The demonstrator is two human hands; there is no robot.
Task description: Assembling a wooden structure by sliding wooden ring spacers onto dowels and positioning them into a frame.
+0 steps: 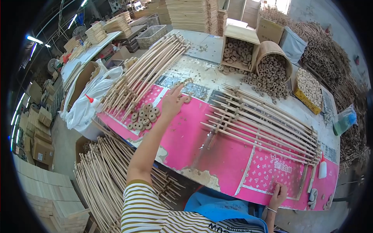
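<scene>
My left hand (173,104) reaches over the pink tabletop with its fingers apart. A round wooden disc with a hole (187,99) lies beside its fingertips, and small loose bits (188,80) are just beyond. To the left of that wrist is a heap of wooden rings (144,117). My right hand (278,193) is curled at the near table edge; whether anything is inside its fingers is hidden. In front of it, thin wooden rods (264,130) lie in a row across crosspieces, with rings or joints at their right ends.
More rods (149,66) are stacked at the left. At the back, a wooden box (237,50) and a round tub (274,68) spill rings. A yellow crate (309,91) holds pale pieces. White glue bottle (322,169) stands at the right. Bundled rods (112,182) lean below the table.
</scene>
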